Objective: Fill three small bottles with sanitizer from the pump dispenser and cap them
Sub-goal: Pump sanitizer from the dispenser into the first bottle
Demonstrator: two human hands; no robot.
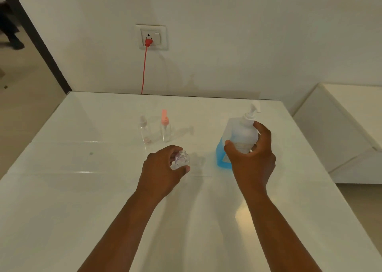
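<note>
Left grip (165,168) holds uncapped bottle (182,160); right grip (251,151) seemingly clasps dispenser (237,135).

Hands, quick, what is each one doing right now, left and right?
Left hand: closed around the small open bottle, which has no cap on.
Right hand: grip closed around the pump dispenser on the table.
</note>
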